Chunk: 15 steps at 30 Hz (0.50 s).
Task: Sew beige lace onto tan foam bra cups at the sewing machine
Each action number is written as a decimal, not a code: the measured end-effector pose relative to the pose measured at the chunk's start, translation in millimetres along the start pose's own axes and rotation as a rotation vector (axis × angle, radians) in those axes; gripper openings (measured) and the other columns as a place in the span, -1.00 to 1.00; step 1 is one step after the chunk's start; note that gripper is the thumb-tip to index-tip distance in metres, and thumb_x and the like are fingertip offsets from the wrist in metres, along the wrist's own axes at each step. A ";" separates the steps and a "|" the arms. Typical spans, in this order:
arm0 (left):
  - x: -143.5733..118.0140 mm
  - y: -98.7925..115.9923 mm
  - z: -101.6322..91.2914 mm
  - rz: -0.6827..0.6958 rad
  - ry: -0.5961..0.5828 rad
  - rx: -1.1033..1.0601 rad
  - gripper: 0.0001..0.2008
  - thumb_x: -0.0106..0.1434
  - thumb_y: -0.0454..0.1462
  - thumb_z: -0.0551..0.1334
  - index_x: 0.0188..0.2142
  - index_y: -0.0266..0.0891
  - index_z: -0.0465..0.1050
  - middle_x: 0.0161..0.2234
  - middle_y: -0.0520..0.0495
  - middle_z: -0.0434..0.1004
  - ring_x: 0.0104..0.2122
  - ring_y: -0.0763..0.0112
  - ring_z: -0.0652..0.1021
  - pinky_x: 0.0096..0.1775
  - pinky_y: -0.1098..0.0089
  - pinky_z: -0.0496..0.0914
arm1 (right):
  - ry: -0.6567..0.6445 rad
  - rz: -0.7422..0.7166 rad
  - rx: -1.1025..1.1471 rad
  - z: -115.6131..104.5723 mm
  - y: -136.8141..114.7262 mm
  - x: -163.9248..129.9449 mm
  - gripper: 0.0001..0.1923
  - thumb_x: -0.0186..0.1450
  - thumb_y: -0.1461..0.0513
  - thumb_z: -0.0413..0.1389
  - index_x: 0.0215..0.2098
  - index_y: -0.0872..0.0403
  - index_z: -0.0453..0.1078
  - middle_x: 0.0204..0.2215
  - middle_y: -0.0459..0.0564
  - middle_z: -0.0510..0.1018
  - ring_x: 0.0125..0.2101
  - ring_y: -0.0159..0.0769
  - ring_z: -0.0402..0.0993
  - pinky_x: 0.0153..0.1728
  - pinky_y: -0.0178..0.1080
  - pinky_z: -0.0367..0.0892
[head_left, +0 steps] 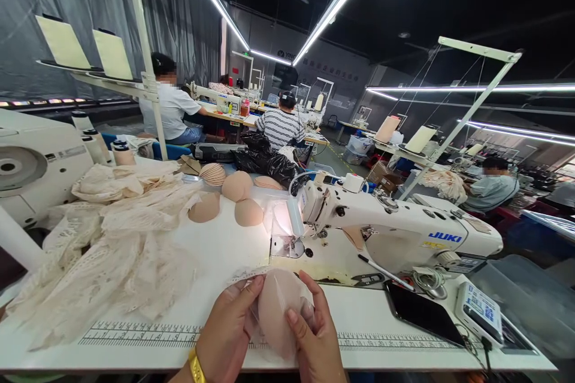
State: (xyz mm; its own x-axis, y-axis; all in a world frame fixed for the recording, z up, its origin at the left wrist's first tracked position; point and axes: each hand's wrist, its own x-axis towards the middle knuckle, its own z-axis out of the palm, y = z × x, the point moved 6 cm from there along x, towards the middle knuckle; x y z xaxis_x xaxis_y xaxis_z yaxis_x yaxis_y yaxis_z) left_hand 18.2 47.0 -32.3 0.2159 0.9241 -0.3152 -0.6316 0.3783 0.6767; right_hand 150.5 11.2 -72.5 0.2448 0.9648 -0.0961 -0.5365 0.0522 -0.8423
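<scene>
while both hands (274, 329) pinch a pad (276, 308), cups (237, 185) lie loose.

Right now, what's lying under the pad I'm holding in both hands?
Under the foam pad sit a strip of pale lace and the white table with its printed ruler. What lies directly beneath is covered by the pad and both hands.

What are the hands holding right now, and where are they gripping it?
Both hands hold a beige foam cup: the left hand pinches its left edge, the right hand its right edge.
</scene>
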 end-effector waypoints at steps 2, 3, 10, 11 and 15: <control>0.2 -1.3 1.3 -0.003 0.008 -0.003 -0.45 -0.11 -0.03 0.64 -0.16 -0.27 0.69 -0.03 -0.21 0.71 0.08 -0.06 0.58 -0.01 0.25 0.54 | -0.002 0.007 0.022 1.3 -1.6 0.5 -0.01 0.06 0.01 0.53 0.31 -0.02 0.19 -0.14 0.05 0.72 -0.12 -0.04 0.67 -0.05 -0.04 0.53; 0.3 -2.0 2.5 -0.008 0.005 -0.007 -0.45 -0.11 -0.04 0.64 -0.17 -0.28 0.69 -0.03 -0.22 0.71 0.09 -0.07 0.58 0.00 0.23 0.54 | 0.000 0.006 0.025 1.3 -2.5 0.8 -0.02 0.06 0.02 0.53 0.31 -0.02 0.18 -0.14 0.06 0.73 -0.11 -0.04 0.67 -0.03 -0.04 0.52; -0.1 -4.1 12.1 -0.013 -0.071 0.011 -0.48 -0.04 -0.07 0.62 -0.14 -0.28 0.67 -0.03 -0.24 0.70 0.06 -0.08 0.60 -0.02 0.21 0.56 | 0.038 -0.029 0.030 -4.0 -6.5 3.4 0.03 0.03 0.06 0.55 0.32 -0.01 0.16 -0.10 0.09 0.72 -0.15 -0.05 0.68 -0.01 -0.02 0.52; 0.1 -4.8 11.8 -0.018 -0.064 0.030 -0.47 -0.05 -0.06 0.63 -0.14 -0.28 0.67 -0.03 -0.23 0.70 0.07 -0.07 0.60 -0.02 0.21 0.56 | 0.040 -0.029 0.034 -4.1 -6.7 3.6 0.03 0.03 0.06 0.55 0.32 -0.01 0.16 -0.10 0.09 0.72 -0.16 -0.05 0.68 -0.02 -0.01 0.52; 1.2 -7.9 10.8 -0.047 -0.049 0.055 -0.41 -0.10 -0.01 0.64 -0.14 -0.28 0.66 -0.07 -0.22 0.71 0.06 -0.06 0.60 -0.02 0.23 0.55 | 0.057 -0.013 0.053 -4.1 -7.4 3.4 0.03 0.02 0.06 0.55 0.32 -0.02 0.16 -0.13 0.08 0.71 -0.15 -0.03 0.68 -0.04 0.00 0.54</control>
State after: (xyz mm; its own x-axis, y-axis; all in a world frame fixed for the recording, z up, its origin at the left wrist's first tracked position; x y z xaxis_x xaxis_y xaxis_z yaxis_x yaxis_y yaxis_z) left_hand 31.5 45.7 -30.9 0.2814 0.9062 -0.3157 -0.5781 0.4227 0.6979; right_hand 158.6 13.0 -68.8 0.2967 0.9478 -0.1166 -0.5749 0.0798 -0.8143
